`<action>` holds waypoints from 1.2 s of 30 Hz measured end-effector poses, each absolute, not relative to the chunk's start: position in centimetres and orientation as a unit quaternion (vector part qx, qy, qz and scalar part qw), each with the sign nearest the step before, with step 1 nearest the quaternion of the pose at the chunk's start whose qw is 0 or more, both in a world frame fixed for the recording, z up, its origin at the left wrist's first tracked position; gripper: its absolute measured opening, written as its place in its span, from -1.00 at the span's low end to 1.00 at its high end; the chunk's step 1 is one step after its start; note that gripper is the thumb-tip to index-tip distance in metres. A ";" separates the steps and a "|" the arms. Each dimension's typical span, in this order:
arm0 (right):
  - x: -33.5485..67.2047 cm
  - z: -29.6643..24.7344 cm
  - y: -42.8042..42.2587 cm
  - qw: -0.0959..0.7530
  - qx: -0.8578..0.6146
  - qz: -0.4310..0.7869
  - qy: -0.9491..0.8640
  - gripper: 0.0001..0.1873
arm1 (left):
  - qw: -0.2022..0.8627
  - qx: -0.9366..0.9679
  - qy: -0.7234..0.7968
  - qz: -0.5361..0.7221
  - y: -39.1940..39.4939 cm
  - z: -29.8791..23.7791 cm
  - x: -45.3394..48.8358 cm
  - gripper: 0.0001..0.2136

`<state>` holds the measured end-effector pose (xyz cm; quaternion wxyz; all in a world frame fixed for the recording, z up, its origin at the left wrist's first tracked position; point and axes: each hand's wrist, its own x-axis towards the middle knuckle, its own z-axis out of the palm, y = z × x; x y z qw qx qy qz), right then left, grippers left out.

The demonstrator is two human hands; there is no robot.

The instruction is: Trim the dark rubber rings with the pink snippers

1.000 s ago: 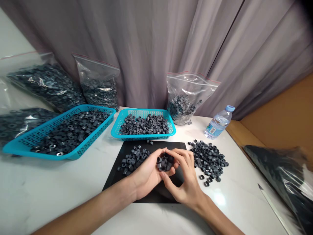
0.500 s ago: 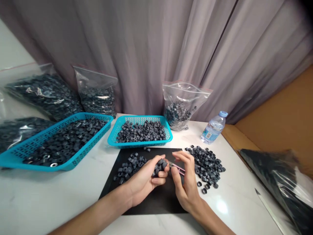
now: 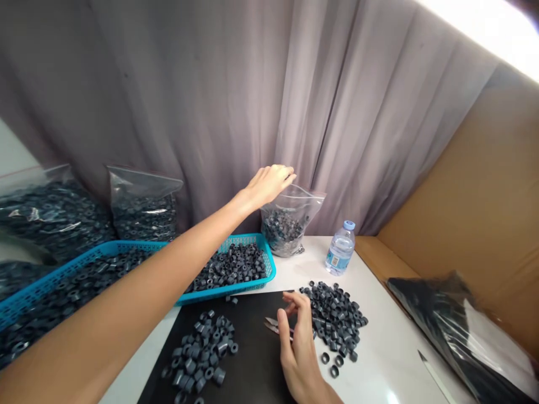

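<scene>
My left hand (image 3: 269, 182) reaches far forward, right over the mouth of a clear zip bag (image 3: 290, 227) partly filled with dark grey pieces. Its fingers are curled downward, and a bit of something dark shows between them; most of what it holds is hidden. My right hand (image 3: 298, 339) is low over the black mat (image 3: 252, 348), curled around thread snips (image 3: 273, 326) whose blades point left. A pile of dark grey ring-shaped pieces (image 3: 206, 348) lies on the mat. Right of my hand, more of these rings (image 3: 337, 320) are heaped on the white table.
Two blue baskets, a nearer one (image 3: 37, 286) and a middle one (image 3: 269, 269), hold many grey pieces. Filled clear bags (image 3: 145, 219) stand at the left. A water bottle (image 3: 341, 249), a thin pointed tool (image 3: 435, 376) and a black plastic bag (image 3: 438, 331) are at the right.
My left hand has gone from the mat, where it held a handful of grey pieces, up and forward to the zip bag's mouth. My right hand still holds the snips. The view has tilted upward.
</scene>
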<state>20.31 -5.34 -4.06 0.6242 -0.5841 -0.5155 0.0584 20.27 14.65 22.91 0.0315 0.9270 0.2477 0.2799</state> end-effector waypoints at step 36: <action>20.3 -3.7 -5.3 0.600 -0.576 0.087 -0.549 -0.78 | 0.217 0.911 0.352 -0.014 17.3 23.9 24.9 -0.64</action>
